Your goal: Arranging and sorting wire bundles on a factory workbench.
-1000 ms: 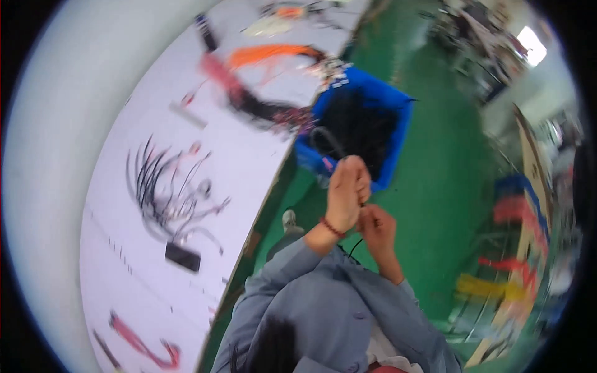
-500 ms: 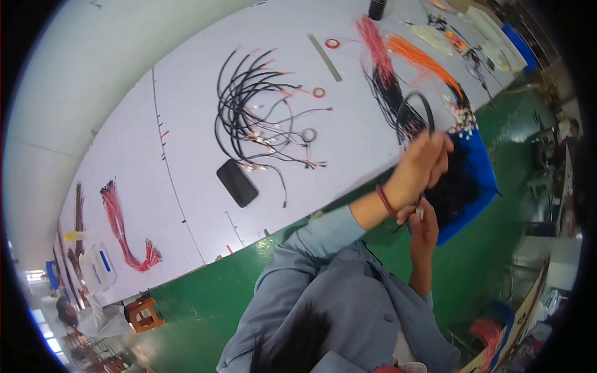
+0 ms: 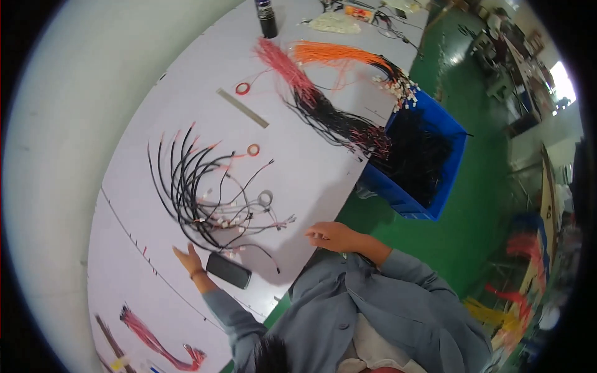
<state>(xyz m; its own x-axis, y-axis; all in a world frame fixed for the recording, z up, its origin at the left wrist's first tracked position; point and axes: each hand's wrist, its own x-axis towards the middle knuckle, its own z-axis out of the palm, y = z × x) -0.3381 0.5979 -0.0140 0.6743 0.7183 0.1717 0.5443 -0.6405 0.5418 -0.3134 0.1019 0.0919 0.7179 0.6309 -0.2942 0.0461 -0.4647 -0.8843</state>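
Observation:
My left hand (image 3: 188, 258) lies on the white table (image 3: 298, 161) with its fingers spread and nothing in it. It rests just left of a black phone (image 3: 228, 270) and below a fanned bundle of black wires (image 3: 196, 186) with small white connectors. My right hand (image 3: 329, 235) sits at the table's near edge, fingers stretched out flat and holding nothing. It lies to the right of the wire ends and of a small grey ring (image 3: 265, 198).
A blue bin (image 3: 457, 158) of black wires stands on the green floor by the table's edge. Pink-and-black wires (image 3: 311, 99) and orange wires (image 3: 339, 55) lie at the far side, beside a metal ruler (image 3: 242, 108), two tape rings and a dark bottle (image 3: 267, 17). A red wire bundle (image 3: 155, 339) lies at the lower left.
Both hands were raised together over the blue bin. They have since parted: the left has come down on the table by the phone, the right at the table's edge. The view has swung.

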